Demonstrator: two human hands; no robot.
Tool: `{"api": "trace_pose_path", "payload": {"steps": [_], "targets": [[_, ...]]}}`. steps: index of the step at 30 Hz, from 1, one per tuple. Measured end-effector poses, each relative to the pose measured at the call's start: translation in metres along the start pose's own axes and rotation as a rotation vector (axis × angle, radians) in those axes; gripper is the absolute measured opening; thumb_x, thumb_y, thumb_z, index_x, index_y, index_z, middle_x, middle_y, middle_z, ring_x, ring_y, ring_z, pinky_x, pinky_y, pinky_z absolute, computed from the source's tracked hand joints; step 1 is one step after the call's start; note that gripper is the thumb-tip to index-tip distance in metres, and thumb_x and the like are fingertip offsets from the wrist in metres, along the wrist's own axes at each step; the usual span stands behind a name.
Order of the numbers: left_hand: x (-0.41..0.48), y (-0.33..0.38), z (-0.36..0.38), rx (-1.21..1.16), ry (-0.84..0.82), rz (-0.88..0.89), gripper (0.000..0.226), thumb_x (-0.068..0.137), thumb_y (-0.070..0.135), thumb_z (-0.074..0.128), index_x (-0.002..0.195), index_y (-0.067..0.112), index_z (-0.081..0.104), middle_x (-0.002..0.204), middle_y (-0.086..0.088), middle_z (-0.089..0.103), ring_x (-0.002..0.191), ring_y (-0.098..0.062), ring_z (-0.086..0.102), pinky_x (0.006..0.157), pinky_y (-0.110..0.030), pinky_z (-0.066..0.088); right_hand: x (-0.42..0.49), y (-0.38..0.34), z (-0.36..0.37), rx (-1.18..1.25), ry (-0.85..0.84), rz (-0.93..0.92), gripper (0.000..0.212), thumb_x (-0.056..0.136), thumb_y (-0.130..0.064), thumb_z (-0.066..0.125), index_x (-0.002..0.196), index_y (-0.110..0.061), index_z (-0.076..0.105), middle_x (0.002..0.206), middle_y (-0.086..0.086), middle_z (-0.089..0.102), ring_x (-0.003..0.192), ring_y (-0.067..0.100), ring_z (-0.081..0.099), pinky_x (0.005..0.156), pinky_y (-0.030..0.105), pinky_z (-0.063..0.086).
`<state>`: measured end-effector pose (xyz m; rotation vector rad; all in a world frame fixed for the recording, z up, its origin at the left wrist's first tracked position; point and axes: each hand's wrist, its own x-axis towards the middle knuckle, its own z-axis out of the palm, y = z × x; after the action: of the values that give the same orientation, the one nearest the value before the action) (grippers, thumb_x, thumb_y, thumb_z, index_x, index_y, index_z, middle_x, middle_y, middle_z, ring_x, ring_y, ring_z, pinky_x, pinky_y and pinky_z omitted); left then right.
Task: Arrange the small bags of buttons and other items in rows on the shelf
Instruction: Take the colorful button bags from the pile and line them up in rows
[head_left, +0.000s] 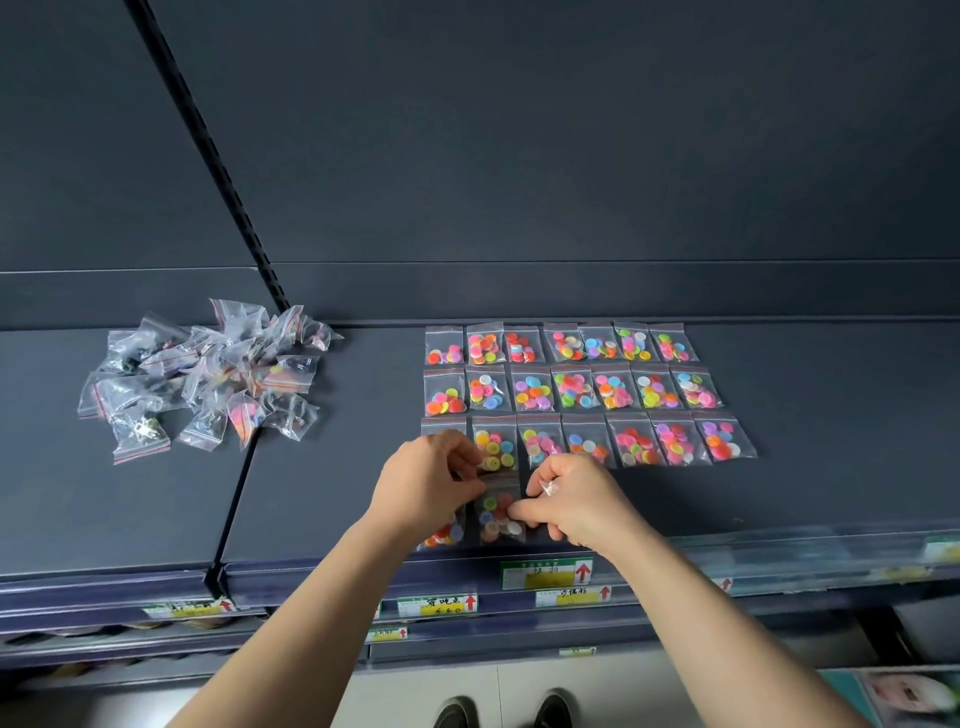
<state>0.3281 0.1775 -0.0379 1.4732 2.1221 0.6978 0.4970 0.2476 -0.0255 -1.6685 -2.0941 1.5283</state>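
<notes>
Three rows of small clear bags of coloured buttons (574, 387) lie on the dark shelf (779, 499). In front of them, a fourth row has started: one bag (444, 535) lies partly under my left wrist, and a second bag of buttons (498, 512) lies between my hands. My left hand (431, 480) pinches its upper left edge. My right hand (571, 499) pinches its right side with curled fingers. A heap of unsorted clear bags (208, 379) lies on the shelf to the far left.
A black slotted upright (218, 171) and a seam (234, 504) split the shelf into two sections. Price labels (545, 571) run along the front edges of this shelf and lower ones. Shoes (504, 709) show on the floor below.
</notes>
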Motion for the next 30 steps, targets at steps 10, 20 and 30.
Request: {"api": "trace_pose_path", "payload": {"steps": [10,20,30], "targets": [[-0.008,0.012,-0.011,-0.164,0.095,0.000,0.008,0.084,0.032,0.070,0.082,0.025,0.065,0.073,0.015,0.065,0.063,-0.003,0.060,0.056,-0.013,0.045,-0.011,0.006,-0.025,0.871,-0.200,0.031,0.022,0.098,-0.019,0.051,0.093,0.000,0.061,0.077,0.011,0.059,0.058,0.014,0.051,0.046,0.021,0.037],[-0.014,0.058,-0.001,-0.611,-0.227,-0.019,0.016,0.083,0.024,0.072,0.089,0.009,0.073,0.059,0.010,0.066,0.048,-0.002,0.054,0.054,-0.018,0.045,-0.020,-0.002,-0.021,1.136,-0.159,-0.140,0.028,0.099,-0.014,0.047,0.115,-0.002,0.067,0.121,0.010,0.068,0.115,0.019,0.062,0.092,0.029,0.048],[-0.011,0.063,0.002,-0.763,-0.181,-0.068,0.019,0.084,0.028,0.069,0.094,0.013,0.063,0.078,0.000,0.068,0.065,-0.012,0.059,0.056,-0.024,0.048,-0.028,0.016,-0.035,1.002,0.031,-0.155,0.019,0.087,0.004,0.059,0.100,-0.004,0.070,0.085,0.010,0.074,0.075,0.019,0.071,0.067,0.027,0.057]]}}
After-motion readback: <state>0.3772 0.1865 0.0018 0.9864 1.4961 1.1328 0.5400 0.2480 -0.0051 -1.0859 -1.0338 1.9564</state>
